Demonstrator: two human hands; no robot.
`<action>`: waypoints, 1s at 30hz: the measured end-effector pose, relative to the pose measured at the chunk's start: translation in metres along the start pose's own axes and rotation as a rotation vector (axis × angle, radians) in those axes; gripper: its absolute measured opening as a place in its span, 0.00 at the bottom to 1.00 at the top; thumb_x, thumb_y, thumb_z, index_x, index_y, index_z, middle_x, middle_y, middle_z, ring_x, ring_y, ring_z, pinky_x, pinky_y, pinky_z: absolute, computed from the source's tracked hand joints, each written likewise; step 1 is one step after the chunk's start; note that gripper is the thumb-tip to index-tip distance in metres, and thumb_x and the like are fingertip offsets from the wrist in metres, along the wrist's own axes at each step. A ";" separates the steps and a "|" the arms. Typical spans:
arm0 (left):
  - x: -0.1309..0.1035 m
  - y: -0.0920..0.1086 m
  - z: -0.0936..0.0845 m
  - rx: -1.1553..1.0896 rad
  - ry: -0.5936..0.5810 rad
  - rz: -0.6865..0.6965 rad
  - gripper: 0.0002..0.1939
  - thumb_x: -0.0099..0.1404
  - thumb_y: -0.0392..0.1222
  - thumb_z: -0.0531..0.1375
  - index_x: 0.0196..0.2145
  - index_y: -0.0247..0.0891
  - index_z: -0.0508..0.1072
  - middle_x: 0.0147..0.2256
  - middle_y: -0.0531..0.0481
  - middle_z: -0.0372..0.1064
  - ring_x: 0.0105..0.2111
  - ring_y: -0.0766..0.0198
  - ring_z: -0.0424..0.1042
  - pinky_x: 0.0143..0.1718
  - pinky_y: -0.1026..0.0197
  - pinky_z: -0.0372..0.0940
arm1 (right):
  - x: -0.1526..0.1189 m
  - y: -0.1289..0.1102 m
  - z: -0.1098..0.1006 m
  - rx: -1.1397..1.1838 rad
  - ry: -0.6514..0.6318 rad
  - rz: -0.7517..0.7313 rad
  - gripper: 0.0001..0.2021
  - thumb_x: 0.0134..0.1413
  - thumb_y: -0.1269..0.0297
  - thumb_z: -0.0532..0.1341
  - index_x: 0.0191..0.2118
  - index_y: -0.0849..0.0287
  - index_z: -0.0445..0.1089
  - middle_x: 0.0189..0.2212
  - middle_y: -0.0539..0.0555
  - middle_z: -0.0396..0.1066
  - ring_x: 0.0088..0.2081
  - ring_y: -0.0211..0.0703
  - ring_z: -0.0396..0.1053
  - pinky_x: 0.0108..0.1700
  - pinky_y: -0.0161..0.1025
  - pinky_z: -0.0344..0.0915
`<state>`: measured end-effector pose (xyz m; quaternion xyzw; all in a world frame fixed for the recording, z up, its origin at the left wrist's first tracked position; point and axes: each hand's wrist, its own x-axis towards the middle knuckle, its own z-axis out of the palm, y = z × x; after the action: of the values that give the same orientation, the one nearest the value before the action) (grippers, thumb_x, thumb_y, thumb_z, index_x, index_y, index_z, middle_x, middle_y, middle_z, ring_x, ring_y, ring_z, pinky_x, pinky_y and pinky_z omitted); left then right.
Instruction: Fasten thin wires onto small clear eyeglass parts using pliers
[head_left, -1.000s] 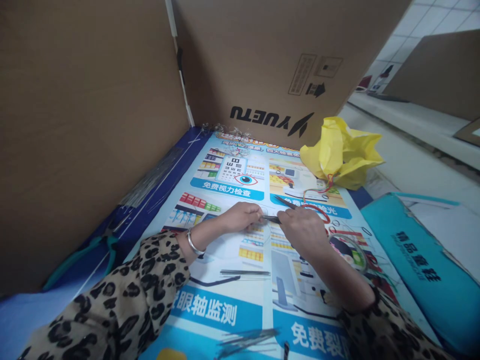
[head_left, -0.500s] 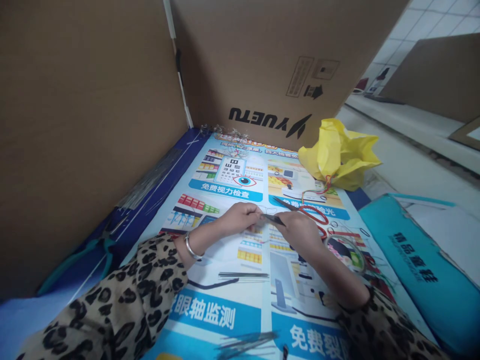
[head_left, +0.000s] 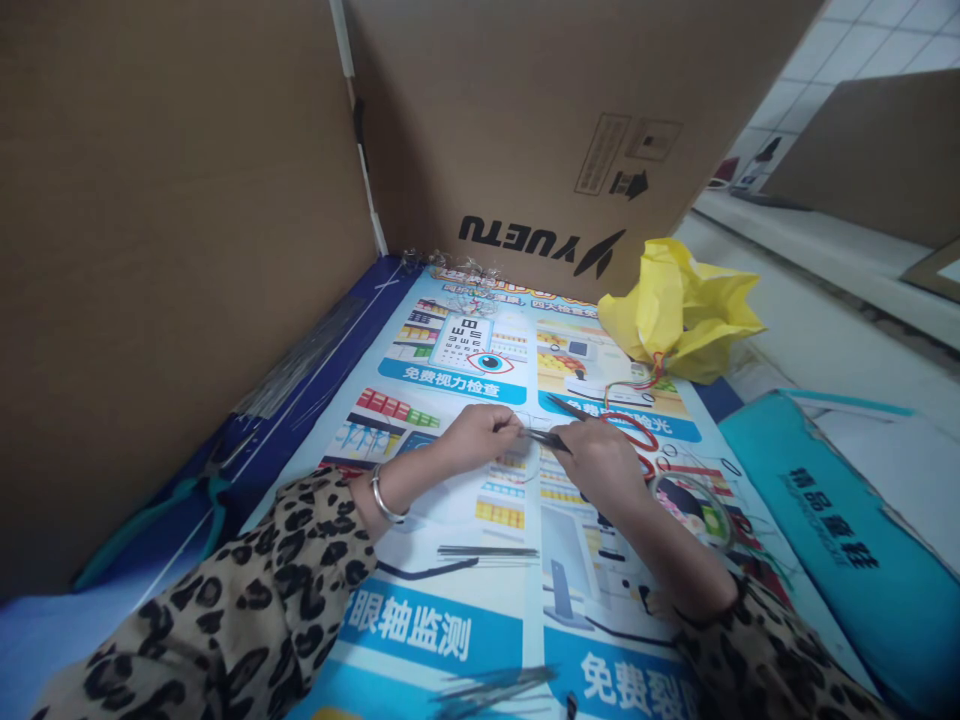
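My left hand [head_left: 480, 437], with a silver bangle at the wrist, pinches a thin wire [head_left: 517, 478], whose faint loop shows below the fingertips. My right hand [head_left: 604, 465] is closed around a dark tool with slim pointed jaws [head_left: 547, 438]; its handle is hidden in the palm, so I cannot tell pliers from tweezers. The tips of the jaws meet the wire at my left fingertips. Just beyond my right hand lie red-handled scissors [head_left: 634, 432]. Cut lengths of straight wire [head_left: 487, 552] rest below my hands, and another bundle [head_left: 495, 690] lies nearer me.
Teal-handled pliers [head_left: 214, 485] lie at left beside more wires [head_left: 292, 360]. Cardboard panels [head_left: 525, 130] stand at the left and back. Crumpled yellow paper [head_left: 675, 310], a tape roll [head_left: 694, 510] and a teal box [head_left: 832, 540] are at right. Tangled wire pieces [head_left: 472, 285] sit at the back.
Both hands stay in nearly the same place. The tool in my right hand has turned slightly, and its two jaws show more distinctly at my left fingertips.
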<state>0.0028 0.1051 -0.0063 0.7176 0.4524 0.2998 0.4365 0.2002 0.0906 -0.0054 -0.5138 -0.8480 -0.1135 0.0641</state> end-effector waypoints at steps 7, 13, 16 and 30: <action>-0.001 0.002 0.002 0.154 0.077 0.119 0.09 0.55 0.36 0.51 0.23 0.35 0.71 0.23 0.54 0.66 0.24 0.70 0.62 0.26 0.68 0.54 | -0.002 0.002 0.004 0.013 0.089 -0.007 0.09 0.53 0.64 0.55 0.31 0.59 0.72 0.25 0.53 0.70 0.33 0.41 0.63 0.37 0.36 0.51; -0.002 0.003 0.002 0.185 0.077 0.135 0.09 0.54 0.35 0.51 0.23 0.35 0.70 0.22 0.55 0.66 0.24 0.70 0.63 0.26 0.68 0.53 | -0.003 0.002 0.007 0.010 0.147 -0.027 0.07 0.52 0.66 0.56 0.32 0.58 0.72 0.25 0.53 0.69 0.33 0.42 0.63 0.37 0.37 0.51; -0.002 0.004 0.002 0.192 0.069 0.134 0.09 0.54 0.35 0.51 0.23 0.35 0.70 0.21 0.55 0.65 0.23 0.70 0.62 0.25 0.68 0.53 | -0.003 0.002 0.007 -0.003 0.162 -0.034 0.07 0.51 0.66 0.57 0.33 0.58 0.72 0.25 0.53 0.70 0.32 0.43 0.63 0.37 0.38 0.51; 0.005 -0.003 0.001 -0.227 0.169 -0.241 0.06 0.53 0.38 0.52 0.22 0.35 0.67 0.17 0.57 0.61 0.14 0.73 0.59 0.15 0.69 0.52 | 0.001 0.000 0.006 0.203 0.030 0.096 0.13 0.54 0.57 0.54 0.27 0.57 0.70 0.25 0.53 0.71 0.31 0.41 0.66 0.31 0.35 0.55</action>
<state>0.0044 0.1103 -0.0089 0.5768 0.5332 0.3536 0.5078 0.1999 0.0929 -0.0108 -0.5431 -0.8284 -0.0313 0.1337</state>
